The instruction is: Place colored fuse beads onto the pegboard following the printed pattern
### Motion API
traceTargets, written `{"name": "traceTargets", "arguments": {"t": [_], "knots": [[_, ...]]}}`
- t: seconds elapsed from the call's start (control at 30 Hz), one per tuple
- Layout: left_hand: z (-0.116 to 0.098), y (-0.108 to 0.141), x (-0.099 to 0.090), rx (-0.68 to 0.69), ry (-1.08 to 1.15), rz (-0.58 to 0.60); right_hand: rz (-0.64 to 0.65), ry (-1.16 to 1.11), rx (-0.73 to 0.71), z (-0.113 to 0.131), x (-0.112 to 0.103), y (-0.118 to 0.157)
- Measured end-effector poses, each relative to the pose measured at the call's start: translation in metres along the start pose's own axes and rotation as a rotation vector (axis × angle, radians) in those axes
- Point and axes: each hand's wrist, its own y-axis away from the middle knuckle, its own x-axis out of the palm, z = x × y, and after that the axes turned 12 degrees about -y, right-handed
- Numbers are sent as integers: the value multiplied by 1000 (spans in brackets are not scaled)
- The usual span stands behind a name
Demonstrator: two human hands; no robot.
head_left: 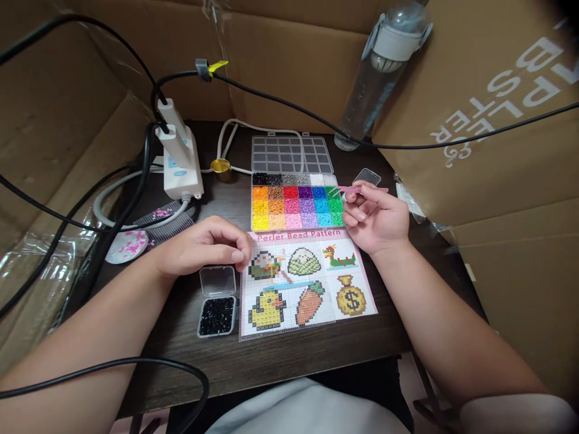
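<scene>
My right hand (377, 220) pinches pink tweezers (350, 190), whose tips point left over the green beads of a divided bead box (296, 202). The box's clear lid stands open behind it. My left hand (210, 246) rests with curled fingers at the upper left corner of the pattern sheet (312, 289); whether it holds anything is hidden. The sheet shows a duck, a carrot, a dragon boat and a money bag, with a clear pegboard over part of it. A small open case of black beads (217, 316) sits just below my left hand.
A power strip (183, 163) with plugs and looping cables stands at the left, near a white dish (128, 246) of pink beads. A gold cup (221, 169) and a clear bottle (377, 75) are at the back. Cardboard walls (289, 60) surround the dark table (271, 374).
</scene>
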Motion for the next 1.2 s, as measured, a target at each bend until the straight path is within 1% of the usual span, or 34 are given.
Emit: {"name": "traceTargets", "arguments": {"t": [0.4, 0.63, 0.73, 0.83, 0.9, 0.97, 1.03, 1.1, 1.2], "knots": [[1, -2, 0, 3, -32, 6, 12, 17, 11, 1, 1, 1], [1, -1, 0, -12, -20, 12, 18, 62, -35, -2, 1, 1], [-1, -1, 1, -29, 4, 4, 56, 157, -126, -6, 0, 3], [-2, 0, 2, -49, 13, -3, 114, 341, -262, -14, -1, 7], [-2, 1, 3, -54, 31, -7, 116, 502, -374, -21, -2, 10], [-1, 2, 4, -64, 50, -4, 91, 636, -471, -29, 0, 13], [0, 3, 4, -45, 63, -16, 91, 662, -518, -37, 5, 16], [2, 4, 5, -53, 74, -17, 142, 731, -558, -41, 15, 20], [2, 5, 7, -46, 119, -30, 223, 874, -578, -43, 35, 25]]}}
